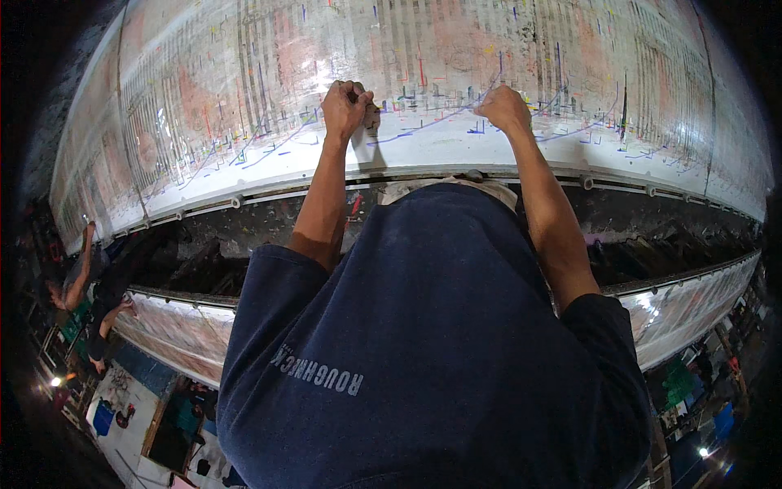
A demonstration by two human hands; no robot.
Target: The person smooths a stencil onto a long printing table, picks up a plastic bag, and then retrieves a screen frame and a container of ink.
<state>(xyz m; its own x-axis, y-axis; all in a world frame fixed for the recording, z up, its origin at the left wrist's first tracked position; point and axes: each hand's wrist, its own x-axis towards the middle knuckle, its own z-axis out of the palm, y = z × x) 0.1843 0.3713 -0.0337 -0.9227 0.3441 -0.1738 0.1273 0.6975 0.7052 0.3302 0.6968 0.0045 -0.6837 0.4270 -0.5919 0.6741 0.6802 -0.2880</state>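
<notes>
Filling the upper view, a long, pale, glossy surface with grey and reddish stains [440, 151] is curving from side to side, and the person in a navy short-sleeved T-shirt [432, 318] is leaning over its near edge. Behind the person, a second stained pale surface [688, 314] is running roughly parallel. A thin rail with small rings [236, 201] is bordering the near edge.

Now the hands! The left hand [344, 107] is holding its fingers curled inward, thumb close to the index finger, with a dark shadow falling just beside it. The right hand [503, 107] is also keeping its fingers bent, knuckles up, well apart from the left. Whether either is pinching anything, I cannot tell; contact is unclear too. The stained surface is lying directly beneath both, its short blue pen-like strokes [481, 130] showing near the right hand.
</notes>
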